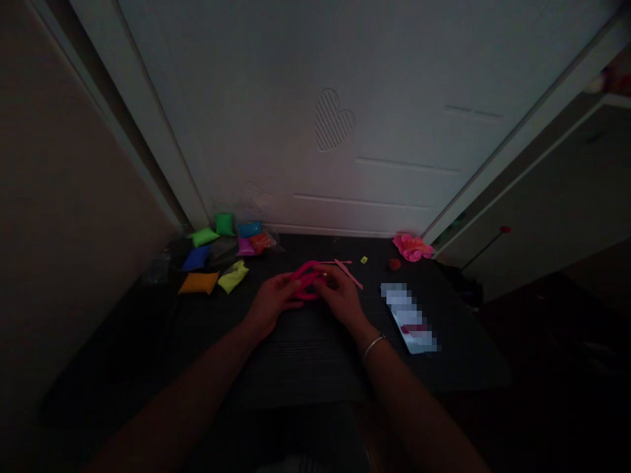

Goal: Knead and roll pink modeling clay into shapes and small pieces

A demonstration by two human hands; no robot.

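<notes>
Between my two hands is a bright pink piece (308, 284) with a looped, ring-like shape; it looks like soft modelling clay, but the dim light hides its detail. My left hand (270, 301) is closed on its left side, thumb on top. Fingers of my right hand (341, 294) pinch its right side, and a bracelet circles that wrist. A tiny yellow spot shows by the right fingertips. Just beyond the right hand lie a flat pink modelling tool (349, 274) and a thin pink stick (340, 263).
Colourful clay packets, such as an orange one (198, 283) and an opened yellow one (233, 276), lie at the left. Rightward are a yellow bit (363, 260), a dark red lump (394, 264), a pink flower (413, 247) and a lit phone (408, 318). A white panel (276, 131) rises behind the dark table.
</notes>
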